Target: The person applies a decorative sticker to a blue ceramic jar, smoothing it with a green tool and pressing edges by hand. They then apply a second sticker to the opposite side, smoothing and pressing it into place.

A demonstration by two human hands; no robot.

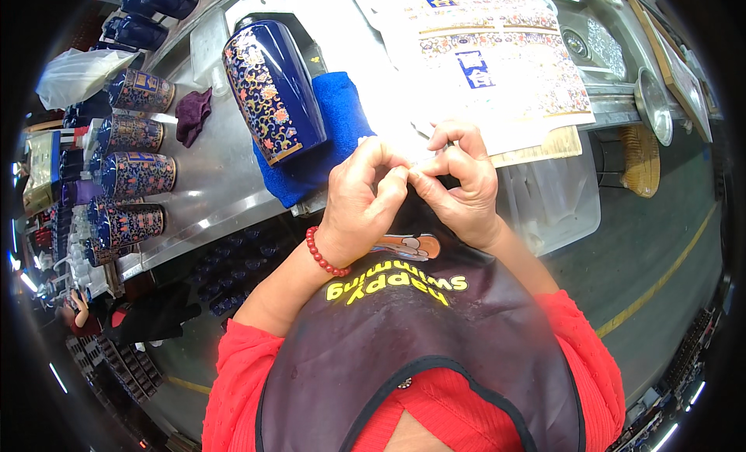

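Note:
My left hand [361, 195] and my right hand [465, 189] meet in front of my dark apron [404, 320], thumbs and forefingers pinched together. Whatever lies between the fingertips is too small and washed out to name. A thin dark tip shows by the curled fingers of my right hand; its kind is unclear. Just beyond my left hand, a dark blue vase [309, 94] with a colourful floral panel lies tilted on a folded blue towel [342, 102]. Printed floral decal sheets [505, 87] are spread past my right hand, partly bleached by bright light.
Several decorated blue vases [144, 174] line the metal bench at left, near a crumpled purple cloth [193, 116]. To the right are a clear plastic tub [556, 207], a metal sink [594, 48], a metal bowl [653, 106] and a woven stool [639, 160]. Another person [80, 308] appears far left.

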